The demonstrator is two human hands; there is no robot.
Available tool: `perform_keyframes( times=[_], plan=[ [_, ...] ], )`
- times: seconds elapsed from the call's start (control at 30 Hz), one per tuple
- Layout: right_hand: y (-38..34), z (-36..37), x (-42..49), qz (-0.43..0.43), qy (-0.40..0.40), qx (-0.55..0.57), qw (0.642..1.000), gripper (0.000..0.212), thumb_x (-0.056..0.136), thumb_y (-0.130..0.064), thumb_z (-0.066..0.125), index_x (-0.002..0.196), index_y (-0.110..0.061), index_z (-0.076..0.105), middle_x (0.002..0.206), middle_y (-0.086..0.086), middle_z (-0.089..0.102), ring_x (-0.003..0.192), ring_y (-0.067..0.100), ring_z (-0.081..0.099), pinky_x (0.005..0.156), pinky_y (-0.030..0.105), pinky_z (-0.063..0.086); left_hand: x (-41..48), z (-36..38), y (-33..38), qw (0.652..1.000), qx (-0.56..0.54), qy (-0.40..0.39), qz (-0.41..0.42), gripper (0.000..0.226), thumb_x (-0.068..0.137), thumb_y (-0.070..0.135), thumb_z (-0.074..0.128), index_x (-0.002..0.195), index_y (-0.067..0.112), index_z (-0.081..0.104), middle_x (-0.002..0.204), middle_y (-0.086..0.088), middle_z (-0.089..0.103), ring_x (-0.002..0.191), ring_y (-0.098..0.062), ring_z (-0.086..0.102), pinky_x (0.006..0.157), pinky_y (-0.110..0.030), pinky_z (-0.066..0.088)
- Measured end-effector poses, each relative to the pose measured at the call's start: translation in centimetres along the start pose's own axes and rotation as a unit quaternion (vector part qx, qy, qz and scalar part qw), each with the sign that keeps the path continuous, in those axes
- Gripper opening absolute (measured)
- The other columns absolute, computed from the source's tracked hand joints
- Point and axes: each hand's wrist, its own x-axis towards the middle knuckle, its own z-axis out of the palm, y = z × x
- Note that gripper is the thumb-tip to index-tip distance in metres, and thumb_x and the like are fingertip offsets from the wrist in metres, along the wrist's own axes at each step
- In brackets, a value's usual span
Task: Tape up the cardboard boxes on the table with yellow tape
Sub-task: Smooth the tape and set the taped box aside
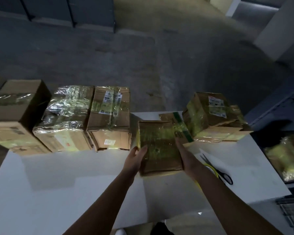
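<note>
A small cardboard box (pixel 159 146), its top covered in glossy yellowish tape, is held just past the middle of the white surface (pixel 75 175). It is clamped between the two hands. The left hand (pixel 136 158) is pressed against its 9 o'clock side, fingers fairly straight and one digit laid over the top edge. The right hand (pixel 187 158) is laid flat along its 3 o'clock side, fingers extended. Neither hand is curled round the box.

From 9 to 11 o'clock of this box, three larger boxes are lined up along the far edge, each touching the next: a plain box (pixel 15 116), a heavily wrapped box (pixel 66 116) and a labelled box (pixel 110 119). At 1 o'clock, a flat cardboard piece (pixel 175 122) with a green stripe is seen just behind the held box. At 2 o'clock a taped box with loose flaps (pixel 214 119) is set.

At 4 o'clock, scissors (pixel 217 170) are laid on the surface just beside the right forearm, with a thin yellow strip alongside; whether that strip is tape cannot be told. Beyond the surface's 3 o'clock edge, a yellowish wrapped bundle (pixel 285 158) is visible.
</note>
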Motion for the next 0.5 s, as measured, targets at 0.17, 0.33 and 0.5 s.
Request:
perform_keyframes(
  times=[0.17, 0.33, 0.5],
  plan=[
    [-1.0, 0.3, 2.6, -0.004, 0.073, -0.315, 0.946, 0.065, 0.093, -0.054, 0.049, 0.140, -0.010, 0.043, 0.139, 0.010, 0.050, 0.123, 0.027, 0.048, 0.092, 0.032, 0.036, 2.2, 1.1, 0.0, 0.987, 0.126, 0.096, -0.027, 0.032, 0.098, 0.047, 0.042, 0.092, 0.021, 0.059, 0.088, 0.002, 0.068, 0.080, -0.011, 0.065, 0.060, -0.025, 0.055],
    [-2.4, 0.2, 4.9, -0.103, 0.078, -0.412, 0.902, 0.035, 0.095, -0.046, 0.049, 0.102, -0.015, 0.063, 0.100, 0.006, 0.066, 0.086, 0.017, 0.057, 0.074, 0.032, 0.045, 4.6, 2.1, 0.5, 0.967, 0.168, 0.189, -0.021, 0.038, 0.101, 0.040, 0.038, 0.105, 0.011, 0.062, 0.099, -0.009, 0.066, 0.093, -0.024, 0.062, 0.090, -0.045, 0.052],
    [-4.1, -1.3, 7.9, -0.218, 0.109, -0.434, 0.867, 0.037, 0.098, -0.027, 0.045, 0.068, -0.008, 0.057, 0.062, 0.007, 0.050, 0.060, 0.021, 0.050, 0.060, 0.030, 0.036, 7.1, 3.9, 1.7, 0.961, 0.194, 0.197, 0.016, 0.053, 0.093, 0.037, 0.057, 0.138, 0.013, 0.043, 0.123, -0.012, 0.060, 0.108, -0.029, 0.058, 0.093, -0.050, 0.050]
  ],
)
